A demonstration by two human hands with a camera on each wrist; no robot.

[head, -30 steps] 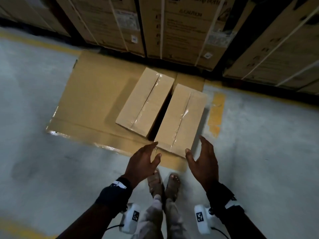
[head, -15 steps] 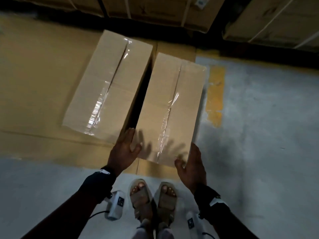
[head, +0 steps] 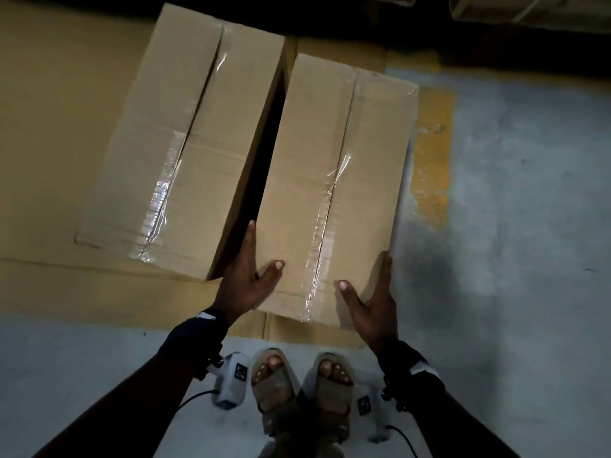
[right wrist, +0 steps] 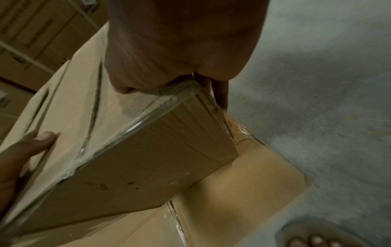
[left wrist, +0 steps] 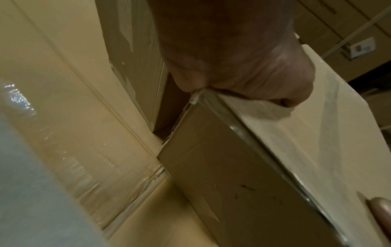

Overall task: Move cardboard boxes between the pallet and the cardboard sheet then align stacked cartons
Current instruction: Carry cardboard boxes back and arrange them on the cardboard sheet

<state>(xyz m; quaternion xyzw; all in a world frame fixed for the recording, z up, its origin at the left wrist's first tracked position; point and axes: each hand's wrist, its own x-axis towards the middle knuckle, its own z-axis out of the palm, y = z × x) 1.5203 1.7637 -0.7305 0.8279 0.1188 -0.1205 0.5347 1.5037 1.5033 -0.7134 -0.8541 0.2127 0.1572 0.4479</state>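
Observation:
Two taped cardboard boxes lie side by side on a flat cardboard sheet (head: 49, 127) on the floor, with a dark gap between them. Both hands hold the near corners of the right box (head: 334, 180). My left hand (head: 248, 279) grips the near-left corner, thumb on top and fingers down in the gap beside the left box (head: 185, 143). My right hand (head: 373, 299) grips the near-right corner, thumb on top and fingers down the outer side. The wrist views show each palm over a corner of the right box (left wrist: 232, 167) (right wrist: 158, 158), which meets the cardboard sheet (left wrist: 63, 83) (right wrist: 243, 192).
Grey concrete floor (head: 529, 226) lies to the right, with a worn yellow floor marking (head: 433, 153) beside the right box. Large strapped cartons (head: 529, 4) stand along the far edge. My sandalled feet (head: 274, 381) are just short of the sheet.
Both hands went from hovering in front of the right box to gripping its near corners. The head view dropped lower and closer to the boxes.

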